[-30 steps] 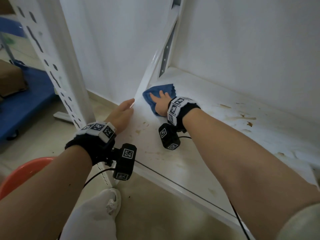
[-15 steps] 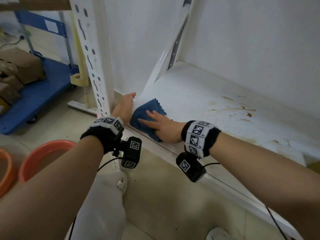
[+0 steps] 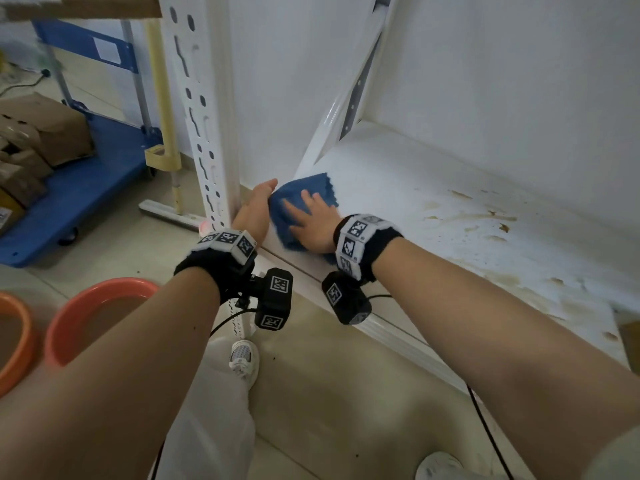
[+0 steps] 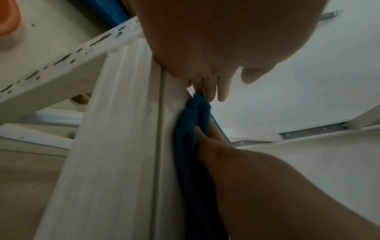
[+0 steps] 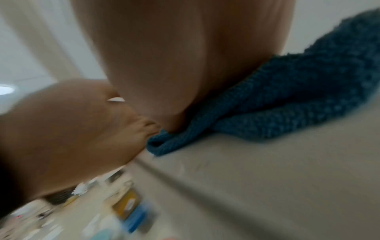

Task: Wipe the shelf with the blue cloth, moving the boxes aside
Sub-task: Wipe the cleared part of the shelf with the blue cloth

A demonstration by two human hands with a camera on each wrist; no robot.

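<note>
The blue cloth [image 3: 304, 190] lies bunched at the front left corner of the white shelf [image 3: 398, 188]. My right hand [image 3: 311, 220] presses down on it with straight, spread fingers. In the right wrist view the palm [image 5: 185, 65] sits on the cloth [image 5: 287, 97]. My left hand [image 3: 256, 209] stands at the shelf's left edge, and its straight fingers [image 4: 213, 87] touch the side of the cloth [image 4: 191, 129]. Brown stains [image 3: 485, 216] mark the shelf to the right. Cardboard boxes [image 3: 45, 129] sit on a blue cart [image 3: 86, 181] at far left.
A perforated white upright [image 3: 207, 116] rises just left of my left hand. Two orange basins [image 3: 100, 299] stand on the floor at lower left. A brown box corner [image 3: 628, 341] shows at the shelf's right end. White wall panels close the back and left.
My right hand has dragged the cloth from deeper on the shelf to the front left corner. My left hand has stayed at that edge and now touches the cloth.
</note>
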